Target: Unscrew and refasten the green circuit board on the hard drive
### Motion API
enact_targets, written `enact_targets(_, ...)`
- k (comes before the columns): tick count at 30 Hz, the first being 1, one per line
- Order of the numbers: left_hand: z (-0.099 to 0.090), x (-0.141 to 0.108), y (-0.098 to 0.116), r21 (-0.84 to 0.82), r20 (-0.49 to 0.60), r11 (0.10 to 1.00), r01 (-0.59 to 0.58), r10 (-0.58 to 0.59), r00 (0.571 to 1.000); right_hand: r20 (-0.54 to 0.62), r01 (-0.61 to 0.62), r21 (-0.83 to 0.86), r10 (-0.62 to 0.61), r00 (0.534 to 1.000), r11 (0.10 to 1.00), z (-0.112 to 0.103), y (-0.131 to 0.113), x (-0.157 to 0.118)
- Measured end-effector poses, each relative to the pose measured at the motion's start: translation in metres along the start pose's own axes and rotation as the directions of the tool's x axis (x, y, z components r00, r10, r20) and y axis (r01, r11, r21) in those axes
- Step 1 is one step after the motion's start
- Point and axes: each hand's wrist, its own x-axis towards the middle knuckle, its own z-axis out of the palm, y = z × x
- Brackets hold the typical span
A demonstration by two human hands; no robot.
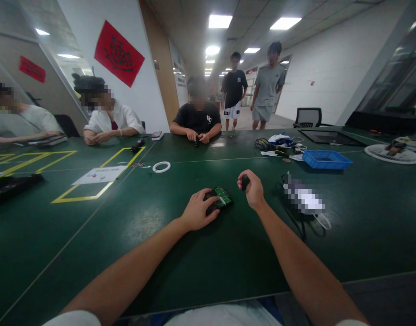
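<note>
On the green table, slightly right of centre, lies a dark hard drive (223, 197) with its green circuit board facing up. My left hand (200, 209) grips it from the left, fingers over the top and thumb along the near edge. Part of the drive is hidden beneath the palm. To the right of the drive, my right hand (251, 188) is raised a little and closed around a small dark object (245, 182). Only the rounded dark end shows, so its kind cannot be made out. The two hands are apart.
A phone-like device with a cable (305, 199) lies to the right. Beyond it stand a blue tray (326, 160) and a pile of cables (279, 142). A white ring (161, 167) and a paper sheet (99, 174) are at left. Several people sit or stand across the table.
</note>
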Motion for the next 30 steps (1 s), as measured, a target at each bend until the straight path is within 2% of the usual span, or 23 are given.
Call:
enact_targets(5,-0.001,0.0,0.001,0.004,0.0,1.0,0.007,-0.007,1.0,0.042,-0.088,-0.031,0.089,0.995,0.996,-0.004,0.014,0.004)
enact_targets(10,-0.002,-0.001,0.001,0.0,0.001,1.0,0.004,-0.004,1.0,0.06,-0.021,-0.218,0.035,0.998,0.976,-0.001,0.011,0.002)
enact_targets(12,-0.001,-0.001,0.001,-0.003,0.001,1.0,0.001,-0.001,1.0,0.054,0.007,-0.343,0.012,0.998,0.939,-0.002,0.007,0.001)
enact_targets(15,-0.001,-0.001,0.0,-0.009,-0.002,1.0,0.001,-0.001,1.0,0.002,0.05,-0.555,-0.059,0.998,0.831,-0.006,0.001,0.0)
enact_targets(17,-0.001,-0.001,0.0,-0.01,-0.009,1.0,0.005,-0.005,1.0,-0.025,0.072,-0.632,-0.112,0.993,0.771,-0.008,-0.001,0.0)
enact_targets(19,-0.001,-0.001,0.001,-0.009,-0.013,1.0,0.006,-0.007,1.0,-0.041,0.066,-0.613,-0.115,0.993,0.787,-0.008,-0.001,-0.001)
enact_targets(23,-0.001,0.0,0.002,-0.009,-0.012,1.0,-0.003,0.003,1.0,-0.045,0.004,-0.453,-0.027,0.999,0.891,-0.002,0.001,-0.002)
enact_targets(30,-0.002,0.0,0.004,-0.01,-0.017,1.0,0.0,0.0,1.0,0.0,0.022,-0.397,-0.024,1.0,0.918,0.002,-0.001,-0.004)
